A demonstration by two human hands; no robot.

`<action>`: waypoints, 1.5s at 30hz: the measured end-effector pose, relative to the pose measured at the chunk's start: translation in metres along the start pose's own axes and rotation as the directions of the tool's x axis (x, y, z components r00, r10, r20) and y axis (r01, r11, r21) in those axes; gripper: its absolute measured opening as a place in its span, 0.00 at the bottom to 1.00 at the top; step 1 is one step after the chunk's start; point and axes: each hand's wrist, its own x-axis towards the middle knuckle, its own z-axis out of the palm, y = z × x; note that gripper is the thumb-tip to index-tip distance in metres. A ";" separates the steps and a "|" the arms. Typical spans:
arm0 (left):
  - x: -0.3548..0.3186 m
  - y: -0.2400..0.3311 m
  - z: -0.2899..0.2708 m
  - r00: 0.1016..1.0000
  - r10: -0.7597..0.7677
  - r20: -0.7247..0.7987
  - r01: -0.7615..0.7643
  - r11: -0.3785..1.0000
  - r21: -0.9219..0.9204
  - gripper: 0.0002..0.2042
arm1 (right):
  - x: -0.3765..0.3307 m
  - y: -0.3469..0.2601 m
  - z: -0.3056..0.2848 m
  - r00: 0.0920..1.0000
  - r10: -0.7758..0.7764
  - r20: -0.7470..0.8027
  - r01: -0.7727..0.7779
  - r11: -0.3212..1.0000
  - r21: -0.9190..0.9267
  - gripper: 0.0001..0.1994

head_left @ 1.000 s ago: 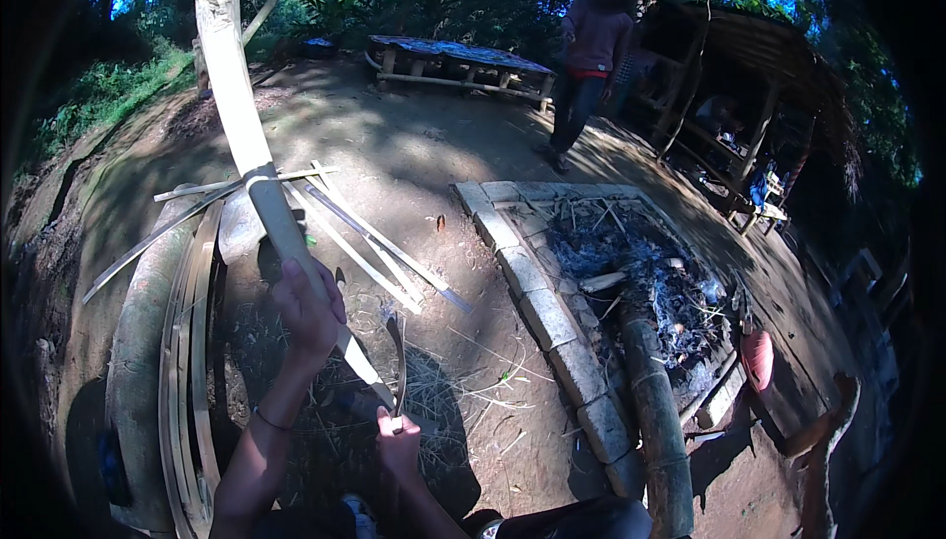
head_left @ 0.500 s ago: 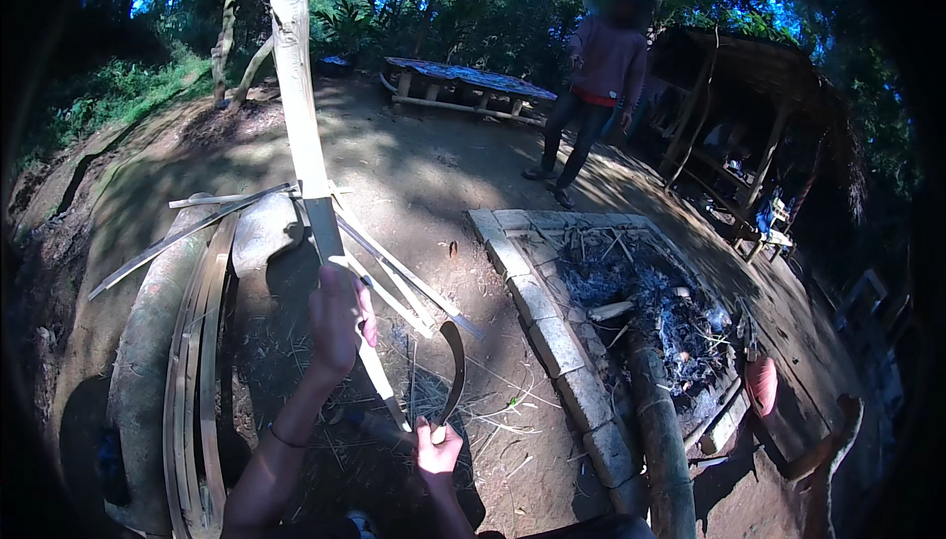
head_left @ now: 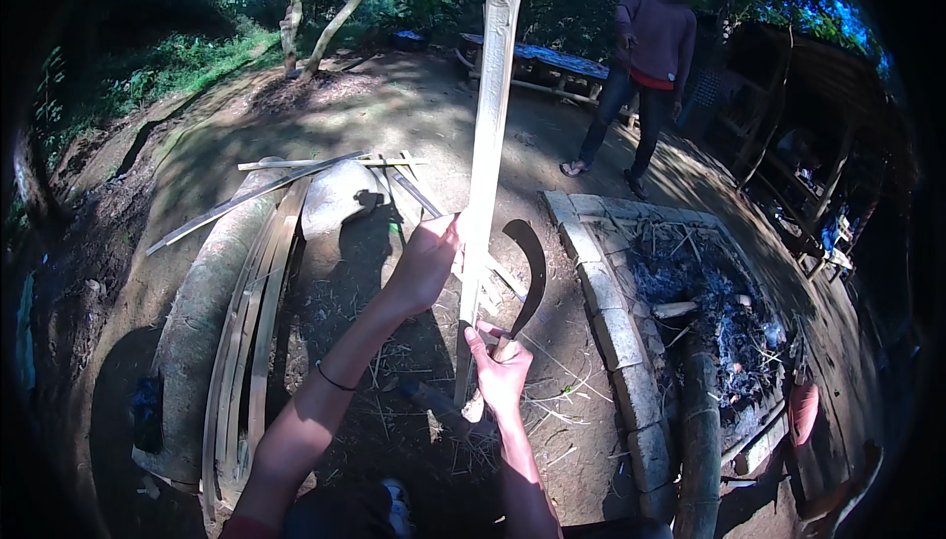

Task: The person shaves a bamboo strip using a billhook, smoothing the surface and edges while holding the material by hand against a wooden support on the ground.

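A long pale bamboo strip (head_left: 490, 135) stands almost upright in front of me, its lower end down by the ground. My left hand (head_left: 426, 265) is closed around it at mid height. Lower down, my right hand (head_left: 502, 373) grips the short handle of a sickle (head_left: 536, 278) and rests its thumb side against the strip. The sickle's dark curved blade points up, just right of the strip and apart from it. The left palm and most of its fingers are hidden.
Several split bamboo strips (head_left: 258, 312) lean along a thick log (head_left: 202, 317) on the left, near a pale rock (head_left: 335, 199). On the right, a brick-edged fire pit (head_left: 606, 317) holds ash and a bamboo pole (head_left: 701, 431). Another person (head_left: 655, 56) stands beyond, near a low bench (head_left: 552, 61).
The view has turned left, so the surroundings shift right. The strip is more upright. My right hand, with the sickle, has risen along the strip and now touches it.
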 end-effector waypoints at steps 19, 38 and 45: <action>0.081 0.084 0.006 0.950 0.239 -0.199 -0.264 0.959 -0.106 0.12 | 0.067 -0.017 -0.051 0.934 0.349 0.072 -0.356 0.924 0.143 0.09; 0.084 0.014 0.009 0.988 -0.145 -0.046 0.127 0.952 -0.278 0.17 | 0.262 0.121 -0.283 0.877 0.258 -0.405 -0.419 0.822 -0.385 0.26; 0.142 -0.042 -0.008 0.977 -0.175 -0.126 0.133 0.949 -0.286 0.21 | 0.373 -0.020 -0.196 0.937 0.188 -0.294 -0.109 0.958 0.264 0.15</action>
